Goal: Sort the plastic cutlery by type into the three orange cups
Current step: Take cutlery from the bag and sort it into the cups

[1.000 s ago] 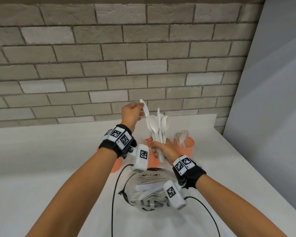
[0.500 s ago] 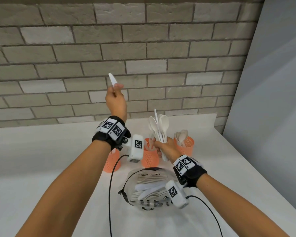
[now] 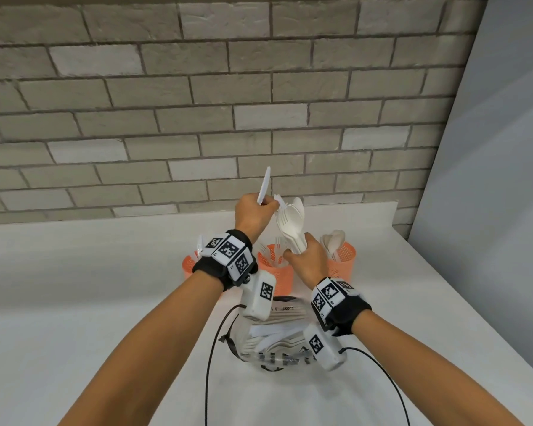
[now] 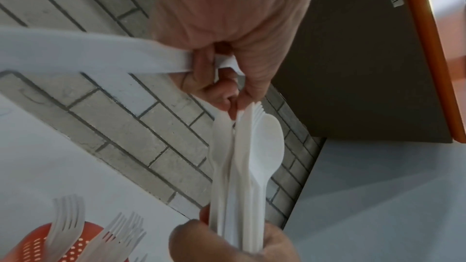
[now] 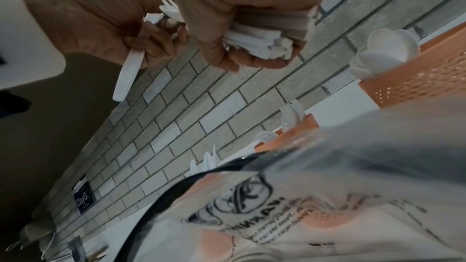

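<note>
Right hand [image 3: 310, 261]: fist wrapped round the handles of a cutlery bundle [image 3: 291, 224], upright above the middle orange cup [image 3: 274, 272]. Left hand [image 3: 254, 215]: fingers curled round a knife [image 3: 264, 186], fingertips pinching at the bundle's top. Clear bag [image 3: 277, 336] of cutlery lies nearer on the table [image 3: 74, 302].

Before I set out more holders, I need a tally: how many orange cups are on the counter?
3, in a row by the wall: the left cup mostly hidden behind the left wrist, the middle cup holding forks, the right cup holding spoons.
</note>
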Available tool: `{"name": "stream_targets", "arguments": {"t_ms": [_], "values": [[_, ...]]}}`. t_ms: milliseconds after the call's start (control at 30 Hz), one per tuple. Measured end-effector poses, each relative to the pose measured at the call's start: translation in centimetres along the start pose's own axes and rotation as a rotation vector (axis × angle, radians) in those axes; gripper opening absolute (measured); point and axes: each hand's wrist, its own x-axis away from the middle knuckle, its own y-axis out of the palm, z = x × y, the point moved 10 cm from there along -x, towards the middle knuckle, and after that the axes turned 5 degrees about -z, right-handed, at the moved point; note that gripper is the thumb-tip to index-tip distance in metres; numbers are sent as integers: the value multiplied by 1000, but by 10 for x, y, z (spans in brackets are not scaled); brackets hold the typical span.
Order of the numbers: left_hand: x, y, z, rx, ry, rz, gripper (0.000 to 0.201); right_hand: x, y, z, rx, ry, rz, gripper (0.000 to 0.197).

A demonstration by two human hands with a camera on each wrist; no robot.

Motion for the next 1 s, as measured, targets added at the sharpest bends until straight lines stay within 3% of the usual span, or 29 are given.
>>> {"name": "stream_targets", "arguments": {"t_ms": [200,333,433,733,867,1000], "values": [[4,-3,0,60,57,91,14,-1,-1,-6,44,-31,8,21],[6,6,1,39,87,31,15,-1,0,-5,36,-29,2,21],[3,7,0,25,89,15,29,0,3,-2,12,-21,-13,19],[7,-5,16,47,151,149,23,-3,4,-7,-107,-13,-46,27],[6,3,17,29,163,72,15,-1,13,0,-251,64,-133,17],[6,10,13,11,173,-2,28,2,22,-6,-439,46,-231,15]]}}
